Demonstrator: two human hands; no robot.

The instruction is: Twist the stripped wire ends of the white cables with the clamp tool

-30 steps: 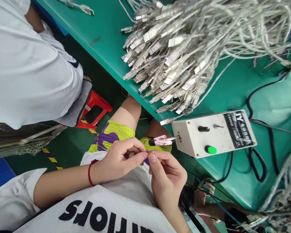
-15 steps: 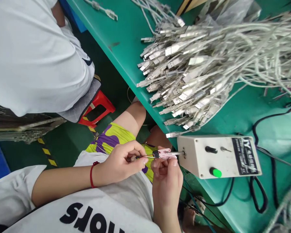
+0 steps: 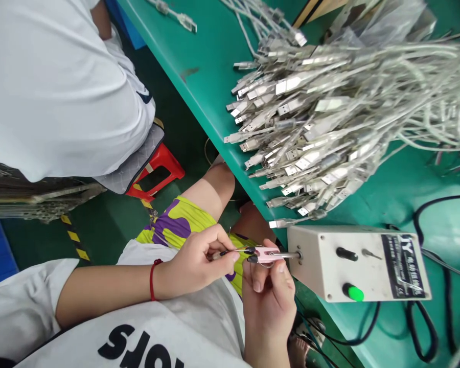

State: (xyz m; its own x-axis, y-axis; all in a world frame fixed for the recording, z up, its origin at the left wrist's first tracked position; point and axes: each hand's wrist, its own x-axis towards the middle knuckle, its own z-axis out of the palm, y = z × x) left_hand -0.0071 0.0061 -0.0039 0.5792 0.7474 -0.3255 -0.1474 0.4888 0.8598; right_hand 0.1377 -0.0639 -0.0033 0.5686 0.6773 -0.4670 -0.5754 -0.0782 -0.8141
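My left hand [image 3: 203, 255] comes in from the left, a red string bracelet [image 3: 152, 278] on its wrist. It pinches thin dark and red wires [image 3: 240, 249] between thumb and fingertips. The wires run to the black jaws of a pink clip [image 3: 266, 254], which sits at the end of a metal shaft [image 3: 289, 255]. That shaft comes out of a white box [image 3: 329, 266] with a green knob. My right hand [image 3: 270, 286] is closed around the clip from below, thumb at its side and one fingertip behind it.
Many translucent USB cables [image 3: 310, 133] lie piled on the green table [image 3: 210, 92]. Black cords [image 3: 417, 327] loop beside the box. At the left, a person in a white shirt [image 3: 61, 92] sits on a red stool [image 3: 163, 166].
The view has shifted slightly, so table and box appear lower and further right. The pink clip has turned, and a right fingertip now shows behind it. My left hand still pinches the wires.
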